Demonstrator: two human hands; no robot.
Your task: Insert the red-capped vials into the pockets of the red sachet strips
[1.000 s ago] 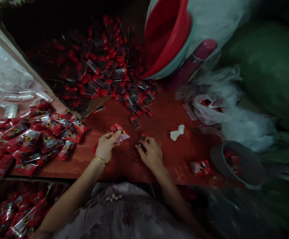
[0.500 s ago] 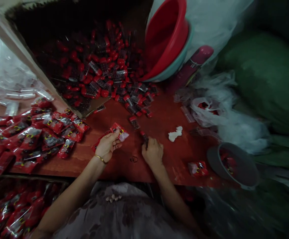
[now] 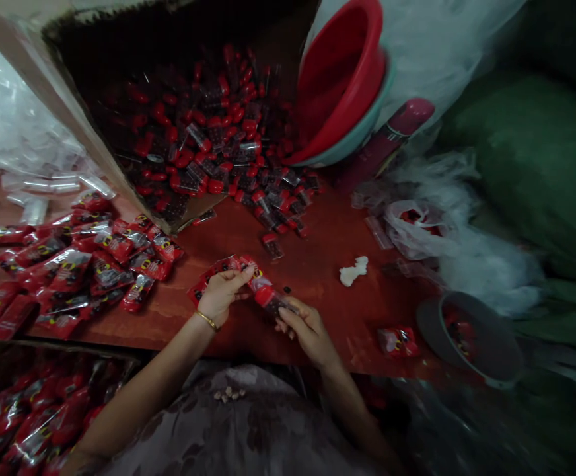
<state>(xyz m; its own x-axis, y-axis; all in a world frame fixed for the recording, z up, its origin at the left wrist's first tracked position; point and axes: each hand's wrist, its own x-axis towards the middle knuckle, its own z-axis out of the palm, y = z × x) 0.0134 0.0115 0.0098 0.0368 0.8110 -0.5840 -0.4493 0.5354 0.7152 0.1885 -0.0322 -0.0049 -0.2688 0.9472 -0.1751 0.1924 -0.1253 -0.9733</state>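
Hands meet over the red worktop (image 3: 327,231) near its front edge: the left hand (image 3: 222,297) pinches a red printed sachet (image 3: 223,268) by its mouth, and the right hand (image 3: 308,327) grips a small red-capped vial (image 3: 271,299), its capped end touching the sachet's opening. Filled sachets (image 3: 80,264) lie heaped to the left; loose vials (image 3: 218,152) spill from a cardboard box (image 3: 104,162) behind, beside a red basin (image 3: 340,86).
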